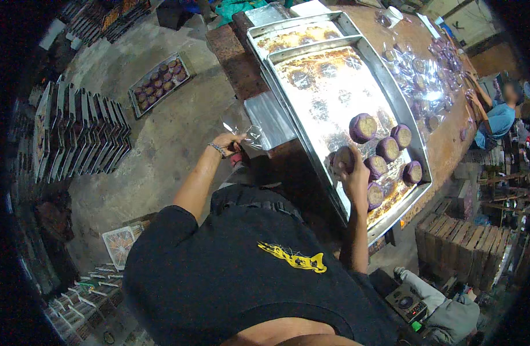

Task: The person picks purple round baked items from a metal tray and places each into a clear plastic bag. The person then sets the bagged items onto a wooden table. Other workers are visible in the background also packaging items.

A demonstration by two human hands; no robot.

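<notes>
My left hand pinches a clear plastic bag beside the table edge. My right hand is closed around a round purple bun, partly hidden by the fingers, over the near part of a metal baking tray. Several more purple buns with browned faces lie in that tray around the hand, among them one larger-looking bun just beyond it and another bun by the tray's right wall. The tray's bottom is shiny, with scorched patches and round marks.
Another baking tray sits under the first. Bagged buns are spread across the brown table, where a co-worker reaches in. On the floor are a tray of buns, stacked trays and wooden crates.
</notes>
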